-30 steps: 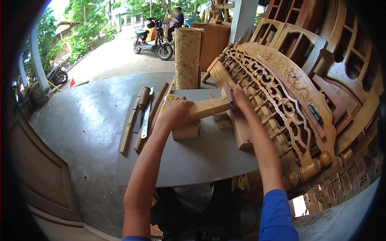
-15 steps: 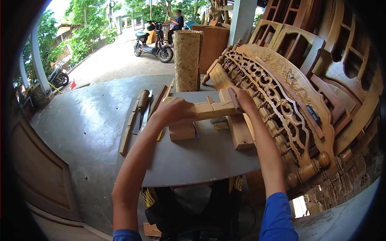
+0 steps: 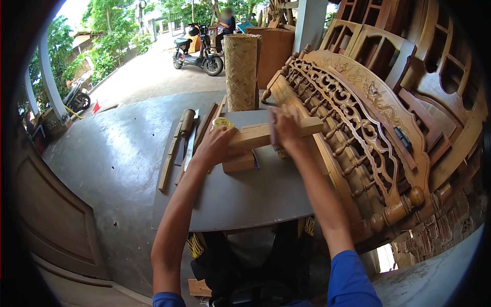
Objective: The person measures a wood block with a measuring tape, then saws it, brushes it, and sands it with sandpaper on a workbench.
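My left hand (image 3: 217,147) is wrapped round the left end of a light wooden bar (image 3: 253,137) above the grey table (image 3: 245,204). My right hand (image 3: 288,132) is blurred by motion on the bar's right part, closed on a brown sheet of sandpaper (image 3: 272,127) laid against the wood. The bar's right end sticks out past that hand. Beneath the bar sits a small wooden block (image 3: 239,163). A yellow tape roll (image 3: 223,123) lies just behind my left hand.
Left on the table are a handsaw (image 3: 190,146) and wooden strips (image 3: 171,156). A woven bamboo roll (image 3: 242,71) stands behind. Carved wooden furniture (image 3: 353,123) leans close on the right. Farther off, a person (image 3: 226,28) sits near a scooter (image 3: 199,53).
My right hand has moved left along the bar with the sandpaper. The bar is turned, its right end now farther right, and the wooden block jutting toward me there no longer shows.
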The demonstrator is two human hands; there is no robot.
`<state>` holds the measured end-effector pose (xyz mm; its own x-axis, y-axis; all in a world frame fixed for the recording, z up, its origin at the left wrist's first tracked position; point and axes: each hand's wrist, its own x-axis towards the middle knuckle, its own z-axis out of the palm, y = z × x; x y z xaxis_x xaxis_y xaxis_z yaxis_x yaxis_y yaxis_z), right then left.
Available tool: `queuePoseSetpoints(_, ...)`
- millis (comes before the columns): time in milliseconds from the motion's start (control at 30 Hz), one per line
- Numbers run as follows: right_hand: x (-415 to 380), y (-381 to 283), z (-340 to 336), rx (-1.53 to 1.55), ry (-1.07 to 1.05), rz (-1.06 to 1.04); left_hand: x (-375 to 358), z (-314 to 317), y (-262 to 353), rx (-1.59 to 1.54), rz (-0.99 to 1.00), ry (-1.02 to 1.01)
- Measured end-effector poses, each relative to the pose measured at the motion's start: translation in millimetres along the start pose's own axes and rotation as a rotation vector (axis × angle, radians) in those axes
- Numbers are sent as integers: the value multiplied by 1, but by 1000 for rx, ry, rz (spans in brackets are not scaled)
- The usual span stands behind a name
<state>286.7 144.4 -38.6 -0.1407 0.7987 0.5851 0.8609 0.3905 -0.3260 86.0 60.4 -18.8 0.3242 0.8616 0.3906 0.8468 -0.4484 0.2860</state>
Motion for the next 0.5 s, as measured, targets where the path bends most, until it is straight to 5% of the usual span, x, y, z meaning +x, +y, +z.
queuePoseSetpoints(167, -22, -61, 22, -87, 183, -512, 4, 11, -22, -97, 117, 50)
queuePoseSetpoints(267, 2, 9, -7, -164, -65, -223, -3, 7, -13, -64, 65, 83)
queuePoseSetpoints(333, 14, 68, 6, -418, -38, 14, 4, 8, -8, -60, 37, 74)
queuePoseSetpoints(400, 15, 51, 3, -261, -33, 132, 12, 13, -6, -67, 30, 30)
queuePoseSetpoints(500, -4, -21, 5, -168, -37, -138, 16, 13, -3, -95, 5, -18)
